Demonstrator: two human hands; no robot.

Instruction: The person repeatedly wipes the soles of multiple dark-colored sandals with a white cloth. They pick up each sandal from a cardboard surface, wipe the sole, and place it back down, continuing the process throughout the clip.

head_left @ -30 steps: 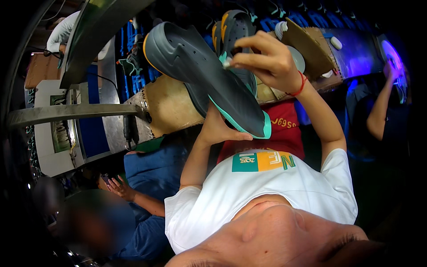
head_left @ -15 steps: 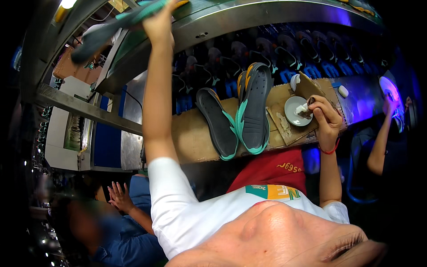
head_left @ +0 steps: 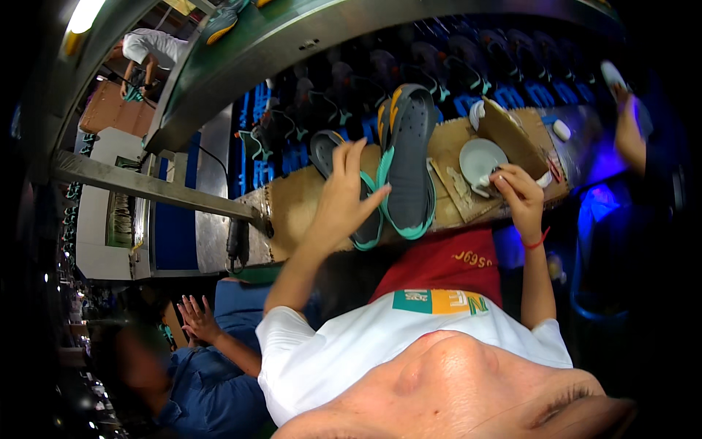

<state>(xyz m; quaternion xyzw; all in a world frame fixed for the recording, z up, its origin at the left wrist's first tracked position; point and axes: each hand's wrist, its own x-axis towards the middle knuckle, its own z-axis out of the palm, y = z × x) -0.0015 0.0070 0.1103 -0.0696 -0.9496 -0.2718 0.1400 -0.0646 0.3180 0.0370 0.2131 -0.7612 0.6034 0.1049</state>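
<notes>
My left hand (head_left: pixel 345 194) is open, fingers spread, over a dark grey shoe sole (head_left: pixel 325 148) with turquoise trim, partly covering it. I cannot tell whether it touches that sole. Just right of it lies another grey sole (head_left: pixel 411 139), with turquoise and orange edging, overlapping one more beneath it. My right hand (head_left: pixel 521 194) pinches a small brush with a white tip (head_left: pixel 482 184), at the near rim of a white bowl (head_left: pixel 475 154). The fingers hide most of the brush handle.
Cardboard (head_left: pixel 289 212) covers the bench, with a raised flap (head_left: pixel 504 124) behind the bowl. A metal frame (head_left: pixel 322 40) runs overhead, carrying a sole (head_left: pixel 219 28). Rows of shoe uppers (head_left: pixel 431 62) hang behind. Co-workers' hands (head_left: pixel 201 318) show at left, another hand (head_left: pixel 627 132) at right.
My left hand has let go of the sole it held up at the overhead frame and come down to the soles on the bench. My right hand has drawn the brush toward the bowl's near rim.
</notes>
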